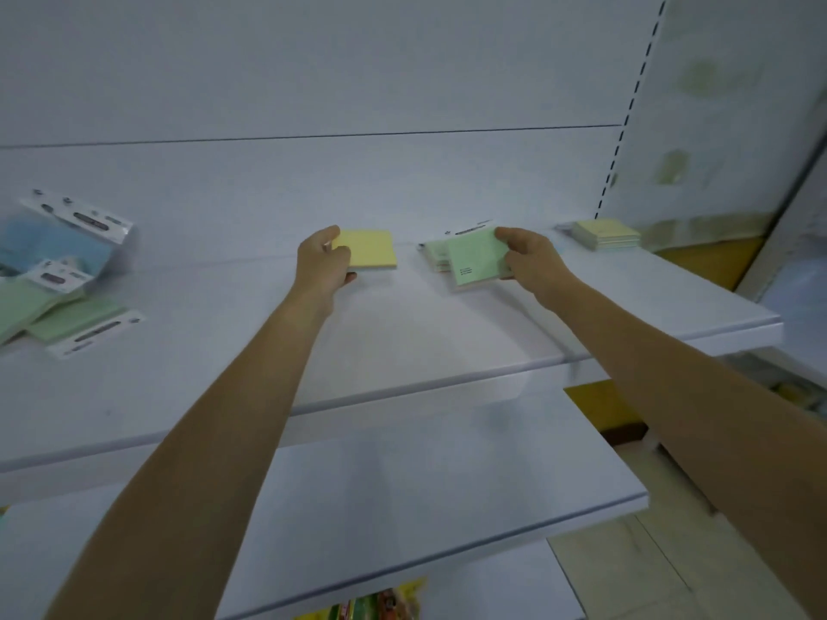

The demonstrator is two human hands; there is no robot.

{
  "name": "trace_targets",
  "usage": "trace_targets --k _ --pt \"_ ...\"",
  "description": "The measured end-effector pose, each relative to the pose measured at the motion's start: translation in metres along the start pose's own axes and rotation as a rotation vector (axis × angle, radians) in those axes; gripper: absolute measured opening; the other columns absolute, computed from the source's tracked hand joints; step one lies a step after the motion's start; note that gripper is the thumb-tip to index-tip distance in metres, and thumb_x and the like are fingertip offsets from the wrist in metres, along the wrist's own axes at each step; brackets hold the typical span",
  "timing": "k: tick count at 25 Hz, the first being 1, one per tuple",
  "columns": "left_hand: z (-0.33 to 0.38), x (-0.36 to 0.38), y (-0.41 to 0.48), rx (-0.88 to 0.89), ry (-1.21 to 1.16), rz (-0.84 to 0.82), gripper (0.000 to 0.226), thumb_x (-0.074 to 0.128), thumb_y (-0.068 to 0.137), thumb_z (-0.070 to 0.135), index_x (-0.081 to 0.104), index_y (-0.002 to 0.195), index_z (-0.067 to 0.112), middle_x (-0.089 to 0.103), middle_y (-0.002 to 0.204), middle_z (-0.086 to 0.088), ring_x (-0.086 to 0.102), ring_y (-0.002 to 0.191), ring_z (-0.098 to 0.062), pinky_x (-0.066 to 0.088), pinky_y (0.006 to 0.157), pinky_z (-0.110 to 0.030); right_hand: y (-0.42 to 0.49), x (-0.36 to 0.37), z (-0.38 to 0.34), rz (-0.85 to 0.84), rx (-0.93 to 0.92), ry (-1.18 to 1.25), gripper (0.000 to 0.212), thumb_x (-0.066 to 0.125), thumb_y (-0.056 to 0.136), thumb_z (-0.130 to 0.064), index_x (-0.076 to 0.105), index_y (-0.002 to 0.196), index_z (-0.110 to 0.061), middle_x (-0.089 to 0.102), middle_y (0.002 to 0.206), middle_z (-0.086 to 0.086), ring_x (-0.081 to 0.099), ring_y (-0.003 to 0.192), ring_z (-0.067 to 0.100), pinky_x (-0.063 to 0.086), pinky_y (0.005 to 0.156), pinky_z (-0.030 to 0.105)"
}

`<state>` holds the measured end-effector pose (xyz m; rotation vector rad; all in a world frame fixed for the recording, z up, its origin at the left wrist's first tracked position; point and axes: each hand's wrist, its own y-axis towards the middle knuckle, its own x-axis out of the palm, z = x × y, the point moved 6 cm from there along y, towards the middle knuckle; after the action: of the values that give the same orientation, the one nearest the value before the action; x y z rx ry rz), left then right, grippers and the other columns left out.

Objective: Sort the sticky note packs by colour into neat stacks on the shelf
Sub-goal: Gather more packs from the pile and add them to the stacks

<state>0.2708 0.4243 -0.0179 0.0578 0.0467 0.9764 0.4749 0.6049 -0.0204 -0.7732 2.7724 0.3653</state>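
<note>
At the shelf [402, 342], the left hand [323, 261] grips a yellow pack [369, 249] while the right hand [528, 257] sets a green pack [476, 258] onto the green stack [435, 257]. Squaring its edges likely comes next; the yellow pack probably belongs on the yellow stack [605, 234], far right.

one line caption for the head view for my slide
Left hand holds a square yellow sticky note pack while right hand sets a green sticky note pack on the white shelf.

Nothing is coming through clearly enough to read. A green sticky note pack [475, 257] is showing a few short dark lines of print near its lower left corner, too small to make out. White header cards [87, 219] on the packs at the left are carrying dark printed marks, all blurring into smudges.
</note>
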Motion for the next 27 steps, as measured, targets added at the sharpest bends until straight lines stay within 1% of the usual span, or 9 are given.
trace_targets --k 2,7,10,12,15,19,23,25,27 --pt "-0.001 0.017 0.008 -0.006 0.011 0.0 0.046 0.042 0.09 0.0 0.043 0.135 0.01 0.039 0.139 -0.016 0.045 0.102 -0.02 0.048 0.086 -0.03 0.021 -0.003 0.003 0.024 0.021 0.03 0.047 0.031 0.087 0.009 0.042 0.132 -0.002 0.044 0.139 0.016 0.046 0.102 0.022 0.05 0.07 0.029" --pt "0.001 0.035 0.038 0.038 0.067 0.002 0.047 0.041 0.091 0.0 0.04 0.136 0.009 0.039 0.141 -0.014 0.045 0.104 -0.02 0.046 0.086 -0.031 0.071 0.014 -0.003 0.024 0.033 -0.03 0.045 0.033 0.089 0.006 0.043 0.132 -0.002 0.043 0.139 0.017 0.05 0.107 0.027 0.048 0.091 0.041" --pt "0.001 0.042 0.053 0.054 0.079 -0.008 0.047 0.041 0.09 0.001 0.04 0.137 0.01 0.037 0.142 -0.012 0.047 0.11 -0.023 0.046 0.084 -0.029 0.089 0.033 -0.004 -0.025 -0.004 -0.22 0.046 0.036 0.088 0.002 0.042 0.133 -0.003 0.043 0.141 0.016 0.046 0.125 0.033 0.042 0.102 0.043" --pt "0.0 0.048 0.061 0.067 0.093 -0.022 0.047 0.041 0.09 0.001 0.04 0.137 0.01 0.038 0.142 -0.012 0.048 0.116 -0.025 0.046 0.083 -0.029 0.096 0.041 -0.003 -0.037 -0.051 -0.415 0.046 0.042 0.088 -0.003 0.043 0.133 -0.005 0.044 0.142 0.013 0.043 0.128 0.03 0.034 0.108 0.035" --pt "-0.002 0.054 0.068 0.083 0.099 -0.032 0.047 0.041 0.091 0.001 0.04 0.137 0.01 0.038 0.142 -0.011 0.046 0.106 -0.019 0.045 0.082 -0.028 0.098 0.046 0.001 -0.011 -0.09 -0.544 0.046 0.049 0.086 -0.011 0.046 0.132 -0.005 0.046 0.14 0.014 0.042 0.128 0.029 0.032 0.104 0.029" --pt "-0.004 0.055 0.069 0.09 0.116 -0.047 0.047 0.04 0.091 0.001 0.039 0.137 0.011 0.037 0.144 -0.009 0.044 0.108 -0.017 0.045 0.082 -0.028 0.097 0.046 0.011 -0.056 -0.055 -0.789 0.043 0.047 0.087 -0.018 0.049 0.129 -0.012 0.049 0.132 0.014 0.034 0.125 0.034 0.033 0.1 0.038" --pt "0.0 0.058 0.068 0.118 0.1 -0.037 0.046 0.04 0.092 0.002 0.04 0.137 0.01 0.035 0.146 -0.01 0.043 0.127 -0.025 0.045 0.083 -0.028 0.085 0.026 -0.001 -0.011 -0.283 -0.814 0.046 0.047 0.089 -0.019 0.042 0.135 -0.015 0.037 0.143 0.015 0.03 0.13 0.032 0.028 0.106 0.041" --pt "0.005 0.068 0.067 0.141 0.088 -0.043 0.046 0.041 0.091 0.002 0.041 0.136 0.01 0.036 0.145 -0.011 0.045 0.124 -0.024 0.045 0.082 -0.028 0.07 0.007 -0.002 0.014 -0.441 -0.921 0.047 0.049 0.09 -0.022 0.041 0.136 -0.014 0.036 0.144 0.013 0.033 0.128 0.033 0.03 0.105 0.043" --pt "0.014 0.091 0.065 0.157 0.075 -0.081 0.045 0.041 0.091 0.002 0.043 0.135 0.011 0.037 0.143 -0.011 0.047 0.111 -0.02 0.047 0.078 -0.028 0.057 -0.02 0.011 -0.003 -0.488 -1.036 0.049 0.051 0.089 -0.028 0.042 0.135 -0.015 0.037 0.144 0.011 0.035 0.129 0.031 0.031 0.105 0.042"
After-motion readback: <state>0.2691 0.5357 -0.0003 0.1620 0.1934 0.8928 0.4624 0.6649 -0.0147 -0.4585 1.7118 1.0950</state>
